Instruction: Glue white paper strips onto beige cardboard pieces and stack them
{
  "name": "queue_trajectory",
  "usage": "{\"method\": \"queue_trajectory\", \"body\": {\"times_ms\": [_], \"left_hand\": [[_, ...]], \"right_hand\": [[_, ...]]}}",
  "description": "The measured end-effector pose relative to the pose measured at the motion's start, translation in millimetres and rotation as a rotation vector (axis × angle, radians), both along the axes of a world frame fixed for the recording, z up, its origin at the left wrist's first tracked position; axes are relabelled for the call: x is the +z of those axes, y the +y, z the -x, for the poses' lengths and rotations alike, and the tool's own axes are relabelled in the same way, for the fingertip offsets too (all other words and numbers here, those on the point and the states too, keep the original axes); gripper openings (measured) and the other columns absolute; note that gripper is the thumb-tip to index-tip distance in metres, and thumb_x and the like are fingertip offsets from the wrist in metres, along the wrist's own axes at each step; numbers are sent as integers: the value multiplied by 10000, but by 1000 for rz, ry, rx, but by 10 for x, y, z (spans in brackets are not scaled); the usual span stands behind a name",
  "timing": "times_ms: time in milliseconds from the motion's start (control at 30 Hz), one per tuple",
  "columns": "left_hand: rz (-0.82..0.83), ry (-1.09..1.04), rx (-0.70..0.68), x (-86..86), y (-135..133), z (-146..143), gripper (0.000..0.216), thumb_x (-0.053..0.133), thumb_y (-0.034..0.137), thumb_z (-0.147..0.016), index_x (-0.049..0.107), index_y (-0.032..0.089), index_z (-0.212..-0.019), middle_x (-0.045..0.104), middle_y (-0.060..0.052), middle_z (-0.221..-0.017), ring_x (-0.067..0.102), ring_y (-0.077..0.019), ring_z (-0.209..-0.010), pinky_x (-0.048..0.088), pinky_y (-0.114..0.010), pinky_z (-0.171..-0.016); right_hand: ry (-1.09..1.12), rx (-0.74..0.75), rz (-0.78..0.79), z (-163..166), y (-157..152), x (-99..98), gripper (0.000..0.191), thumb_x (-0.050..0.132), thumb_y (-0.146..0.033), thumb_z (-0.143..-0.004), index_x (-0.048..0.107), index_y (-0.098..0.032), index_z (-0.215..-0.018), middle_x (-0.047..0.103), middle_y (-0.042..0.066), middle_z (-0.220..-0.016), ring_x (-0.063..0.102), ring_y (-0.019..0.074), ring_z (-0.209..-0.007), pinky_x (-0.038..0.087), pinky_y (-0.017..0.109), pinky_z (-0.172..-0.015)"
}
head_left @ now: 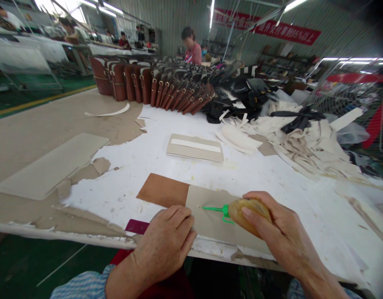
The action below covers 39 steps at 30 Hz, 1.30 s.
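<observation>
My right hand (281,232) is closed around a yellowish glue bottle (243,209) with a green nozzle (214,209). The nozzle tip touches a grey-beige panel (210,220) lying at the table's near edge. My left hand (166,241) rests knuckles up on the left end of that panel, fingers curled and pressed together, nothing visible in them. A brown leather piece (163,190) lies under the panel's far left corner. A dark red piece (137,226) peeks out beside my left hand.
A stack of beige panels with a white strip (195,148) lies mid-table. Rows of upright brown bags (154,85) and black bags (250,93) stand at the back. Cream fabric scraps (310,145) pile at right. A flat board (51,164) lies left. A person (191,45) works beyond the bags.
</observation>
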<state>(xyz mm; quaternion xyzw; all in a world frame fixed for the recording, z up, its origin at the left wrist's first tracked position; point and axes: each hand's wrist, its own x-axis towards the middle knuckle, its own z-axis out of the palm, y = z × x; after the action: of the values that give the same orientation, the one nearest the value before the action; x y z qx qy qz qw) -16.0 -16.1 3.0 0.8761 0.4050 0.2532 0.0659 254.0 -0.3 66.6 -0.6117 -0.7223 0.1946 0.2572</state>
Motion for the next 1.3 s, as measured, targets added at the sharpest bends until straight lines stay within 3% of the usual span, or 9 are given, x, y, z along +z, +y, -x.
{"method": "queue_trajectory", "body": {"times_ms": [233, 633, 1133, 1300], "left_hand": [[19, 14, -3, -22, -9, 2, 173, 555, 191, -991, 664, 116, -1104, 689, -125, -1097, 631, -312, -1055, 603, -534, -931], [-22, 32, -2, -12, 6, -1, 166, 555, 188, -986, 665, 119, -1089, 695, -122, -1074, 637, -306, -1040, 611, -517, -916], [-8, 30, -5, 1, 4, -6, 164, 549, 190, -986, 659, 130, -1093, 692, -112, -1073, 638, -295, -1027, 612, -511, -915], [-13, 30, 4, 11, -3, -2, 157, 553, 177, -979, 662, 129, -1080, 691, -122, -1084, 635, -297, -1038, 610, -516, -919]], "right_hand": [[45, 24, -2, 78, -29, -15, 321, 523, -523, -1001, 682, -249, -1052, 753, 3, -847, 684, 196, -715, 507, 293, -611], [88, -100, -95, 149, -21, -163, 327, 551, -530, -960, 693, -246, -1037, 712, -16, -736, 621, 179, -599, 472, 288, -552], [75, -84, 37, -46, -48, -100, 374, 530, -583, -977, 690, -255, -1057, 755, 11, -843, 677, 205, -721, 502, 301, -597], [166, -152, 104, -82, -70, -199, 378, 596, -594, -932, 702, -251, -1049, 700, -9, -717, 618, 195, -633, 483, 293, -549]]}}
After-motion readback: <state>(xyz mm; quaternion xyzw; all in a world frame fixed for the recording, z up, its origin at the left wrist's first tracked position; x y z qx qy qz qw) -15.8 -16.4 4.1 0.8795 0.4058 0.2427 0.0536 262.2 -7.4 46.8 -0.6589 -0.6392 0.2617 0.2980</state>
